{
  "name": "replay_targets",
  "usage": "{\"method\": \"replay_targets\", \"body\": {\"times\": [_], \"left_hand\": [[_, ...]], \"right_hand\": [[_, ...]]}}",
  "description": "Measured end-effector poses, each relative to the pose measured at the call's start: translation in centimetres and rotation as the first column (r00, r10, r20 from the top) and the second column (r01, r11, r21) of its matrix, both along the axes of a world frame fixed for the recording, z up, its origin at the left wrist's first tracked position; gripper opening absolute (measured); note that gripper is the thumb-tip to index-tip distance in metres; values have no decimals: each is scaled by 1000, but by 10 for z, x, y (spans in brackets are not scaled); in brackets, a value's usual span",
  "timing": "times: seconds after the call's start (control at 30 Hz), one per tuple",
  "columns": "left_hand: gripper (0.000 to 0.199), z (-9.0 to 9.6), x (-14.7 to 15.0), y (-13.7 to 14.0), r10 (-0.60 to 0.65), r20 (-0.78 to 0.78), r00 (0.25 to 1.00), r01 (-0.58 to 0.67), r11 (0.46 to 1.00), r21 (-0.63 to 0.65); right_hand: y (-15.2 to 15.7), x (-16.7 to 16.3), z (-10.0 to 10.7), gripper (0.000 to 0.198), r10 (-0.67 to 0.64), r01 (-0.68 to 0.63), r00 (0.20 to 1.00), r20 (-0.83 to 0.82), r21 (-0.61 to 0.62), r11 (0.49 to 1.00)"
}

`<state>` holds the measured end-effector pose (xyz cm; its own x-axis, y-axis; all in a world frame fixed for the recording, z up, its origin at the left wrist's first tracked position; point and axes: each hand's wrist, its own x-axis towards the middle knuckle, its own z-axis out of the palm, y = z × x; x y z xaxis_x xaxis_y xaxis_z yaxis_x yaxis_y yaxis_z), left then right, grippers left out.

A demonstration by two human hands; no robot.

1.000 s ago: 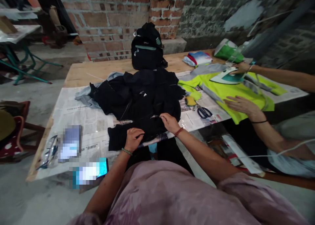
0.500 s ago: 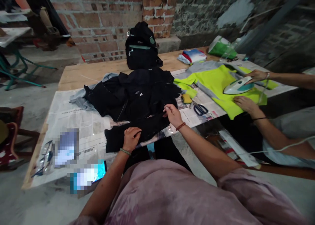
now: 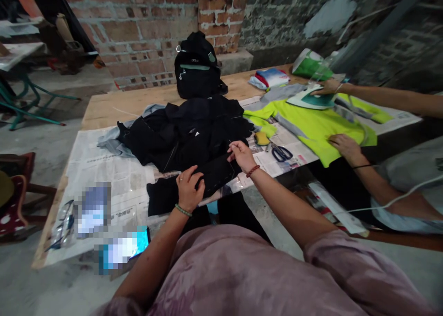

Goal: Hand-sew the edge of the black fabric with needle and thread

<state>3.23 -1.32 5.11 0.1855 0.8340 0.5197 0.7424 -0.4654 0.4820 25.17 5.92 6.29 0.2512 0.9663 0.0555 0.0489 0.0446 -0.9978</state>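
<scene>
A black garment lies crumpled on the newspaper, and one flat part of it, perhaps a sleeve or leg, stretches along the near table edge. My left hand rests on this flat part with its fingers spread. Over the right end of the same cloth, my right hand is closed in a pinch on a thin sliver that looks like a sewing needle. Faint pale stitches run along the cloth between my hands. Dark-handled scissors and a yellow object lie to the right.
A co-worker's hand holds an iron on a neon yellow garment; the other hand lies on the cloth. Behind stands a black backpack. At left are two phone-like devices, one a lit phone. A cord crosses at right.
My left hand has shifted slightly right and up, its fingers spreading over the cloth. My right hand has moved slightly left and up. The co-worker's iron has slid away toward the back left.
</scene>
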Motion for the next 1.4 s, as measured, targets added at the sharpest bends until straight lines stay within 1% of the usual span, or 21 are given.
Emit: {"method": "replay_targets", "body": {"times": [0.13,0.33,0.5,0.6,0.73,0.8,0.87,0.9,0.97,1.03,1.07,1.13,1.2,1.27,1.33,1.4], "left_hand": [[13,-2,13,4,-34,-63,997,32,999,-31],[22,-5,26,18,-17,-64,998,10,993,-114],[10,-4,26,24,-83,-34,996,77,984,-159],[7,-2,24,24,-82,2,997,82,987,-141],[6,3,23,24,-43,26,999,46,991,-128],[7,6,23,24,-44,27,999,47,989,-138],[8,6,22,25,-56,25,998,59,987,-150],[8,6,22,26,-65,29,997,68,985,-157],[9,5,22,27,-90,49,995,97,981,-171],[9,3,21,28,-124,87,988,138,974,-178],[9,1,21,28,-139,109,984,157,971,-179],[9,-1,20,30,-161,152,975,187,966,-177],[9,-4,18,31,-168,186,968,200,965,-170],[10,-7,16,31,-174,202,964,207,966,-154],[13,-10,14,31,-186,202,962,215,967,-134],[16,-12,13,31,-199,196,960,225,967,-118]], "right_hand": [[-2,0,3,15,6,-6,1000,-13,-2,1000],[-3,2,4,17,6,-6,1000,11,16,1000],[-2,2,2,19,2,-2,1000,22,13,1000],[-3,1,4,20,-5,5,1000,28,20,1000],[-17,0,7,21,-29,15,993,117,117,993],[-30,1,7,21,11,-44,979,205,158,986],[-44,1,3,19,94,-158,941,325,177,972],[-51,2,0,19,136,-226,908,396,189,956],[-63,2,-6,18,188,-365,809,557,226,903],[-71,1,-14,18,191,-480,684,704,237,845],[-73,0,-17,18,180,-514,627,758,229,827],[-73,-3,-24,17,150,-533,542,827,200,822],[-70,-7,-29,16,116,-507,500,858,182,842],[-65,-10,-32,16,98,-490,481,871,175,854],[-61,-11,-34,17,95,-499,479,873,181,847],[-59,-12,-33,17,102,-518,493,864,197,832]]}}
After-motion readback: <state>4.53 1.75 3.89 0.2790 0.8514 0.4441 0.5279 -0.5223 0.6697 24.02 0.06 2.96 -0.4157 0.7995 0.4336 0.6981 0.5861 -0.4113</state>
